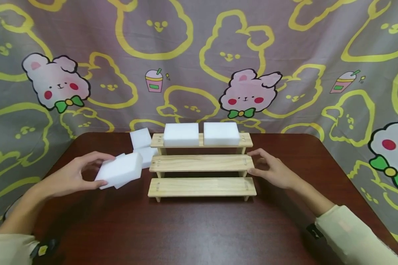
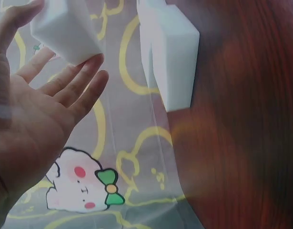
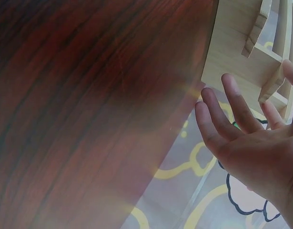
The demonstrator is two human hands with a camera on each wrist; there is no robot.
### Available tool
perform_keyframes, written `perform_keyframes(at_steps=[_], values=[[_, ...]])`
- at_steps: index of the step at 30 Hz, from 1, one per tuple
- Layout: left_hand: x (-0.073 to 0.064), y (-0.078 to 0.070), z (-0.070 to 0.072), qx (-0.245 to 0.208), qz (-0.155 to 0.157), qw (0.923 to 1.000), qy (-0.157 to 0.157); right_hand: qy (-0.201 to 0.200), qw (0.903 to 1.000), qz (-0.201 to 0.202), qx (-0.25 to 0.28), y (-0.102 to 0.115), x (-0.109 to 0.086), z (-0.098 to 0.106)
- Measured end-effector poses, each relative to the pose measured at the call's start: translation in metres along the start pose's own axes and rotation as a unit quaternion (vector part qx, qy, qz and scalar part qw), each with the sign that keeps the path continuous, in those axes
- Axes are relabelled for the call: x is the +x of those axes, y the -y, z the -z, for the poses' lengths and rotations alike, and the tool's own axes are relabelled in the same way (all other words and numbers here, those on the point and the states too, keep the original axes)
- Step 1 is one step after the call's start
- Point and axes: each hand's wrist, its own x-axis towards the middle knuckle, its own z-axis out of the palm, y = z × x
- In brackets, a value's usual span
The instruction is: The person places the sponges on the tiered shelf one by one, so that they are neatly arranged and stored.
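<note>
My left hand (image 1: 74,175) pinches a white foam block (image 1: 121,169) between thumb and fingers, left of the stepped wooden stand (image 1: 200,187). More white blocks (image 1: 140,138) lie beside the stand's left end, partly hidden behind the held one. Two white blocks (image 1: 181,133) sit side by side on the top step. At the middle step's right end, my right hand (image 1: 273,171) holds the board's end between thumb and index finger. In the right wrist view the other fingers (image 3: 239,105) spread apart beside the stand's side panel (image 3: 227,47).
The stand rests on a dark reddish-brown table (image 1: 199,228). Close behind the table hangs a grey patterned curtain (image 1: 192,73) with yellow outlines and rabbit faces. Table surface stretches in front of the lowest step and to both sides.
</note>
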Motion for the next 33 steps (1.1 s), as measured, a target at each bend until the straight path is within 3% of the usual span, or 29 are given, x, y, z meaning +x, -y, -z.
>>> perform_keyframes(at_steps=[9,21,33], values=[[0.013,-0.012,-0.013,0.033,-0.025,0.9988,-0.028,-0.001,1.0000,-0.001,-0.002,0.000,0.000,0.000],[0.026,-0.021,-0.017,0.016,-0.066,0.9972,-0.033,-0.003,1.0000,-0.002,-0.008,0.001,-0.001,0.000],[0.040,-0.034,-0.023,0.011,-0.062,0.9975,-0.032,-0.004,1.0000,0.006,0.002,0.005,-0.003,0.000]])
